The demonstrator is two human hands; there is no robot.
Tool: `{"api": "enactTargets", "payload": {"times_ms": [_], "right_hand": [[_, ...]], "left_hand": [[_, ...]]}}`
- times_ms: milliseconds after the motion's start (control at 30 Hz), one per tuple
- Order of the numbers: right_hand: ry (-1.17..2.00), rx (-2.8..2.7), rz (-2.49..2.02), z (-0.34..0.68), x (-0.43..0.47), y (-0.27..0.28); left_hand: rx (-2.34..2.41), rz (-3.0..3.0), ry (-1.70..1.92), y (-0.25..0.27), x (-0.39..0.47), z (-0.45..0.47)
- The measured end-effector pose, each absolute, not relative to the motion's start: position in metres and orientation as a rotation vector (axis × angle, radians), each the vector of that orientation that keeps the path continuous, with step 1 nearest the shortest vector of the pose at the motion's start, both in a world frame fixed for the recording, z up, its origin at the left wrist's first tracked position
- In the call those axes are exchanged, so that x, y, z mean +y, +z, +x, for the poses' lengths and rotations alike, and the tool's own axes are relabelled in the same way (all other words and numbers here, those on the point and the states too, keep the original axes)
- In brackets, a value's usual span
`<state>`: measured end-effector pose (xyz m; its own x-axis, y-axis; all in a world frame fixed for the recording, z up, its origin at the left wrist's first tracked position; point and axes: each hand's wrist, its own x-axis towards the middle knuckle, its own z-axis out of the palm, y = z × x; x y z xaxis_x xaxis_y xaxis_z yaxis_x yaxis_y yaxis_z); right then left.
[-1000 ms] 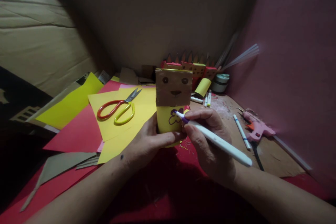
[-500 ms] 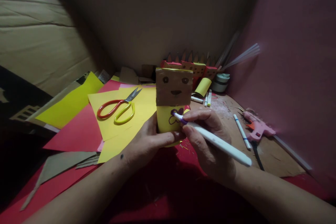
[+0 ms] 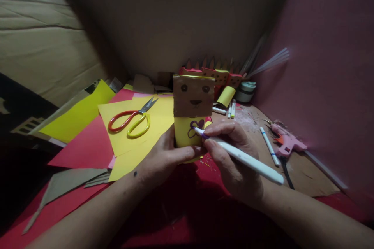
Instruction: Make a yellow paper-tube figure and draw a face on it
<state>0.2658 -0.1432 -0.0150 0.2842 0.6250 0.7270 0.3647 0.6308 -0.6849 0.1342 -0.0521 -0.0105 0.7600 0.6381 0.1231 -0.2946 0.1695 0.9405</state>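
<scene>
One tube is standing upright in our left hand, whose grip is wrapping its lower part. Our right hand is pinching a white marker, and its tip is meeting the purple flower on the tube's front. A brown card head is topping the tube. Left of the tube, scissors are lying on yellow paper; right of it, a glue gun is lying beside another marker.
</scene>
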Motion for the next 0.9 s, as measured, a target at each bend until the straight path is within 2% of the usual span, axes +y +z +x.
{"api": "enactTargets", "payload": {"times_ms": [900], "right_hand": [[0.245, -1.286, -0.950, 0.2663, -0.1445, -0.0150]], "left_hand": [[0.377, 1.247, 0.692, -0.0101, -0.0557, 0.1341]]}}
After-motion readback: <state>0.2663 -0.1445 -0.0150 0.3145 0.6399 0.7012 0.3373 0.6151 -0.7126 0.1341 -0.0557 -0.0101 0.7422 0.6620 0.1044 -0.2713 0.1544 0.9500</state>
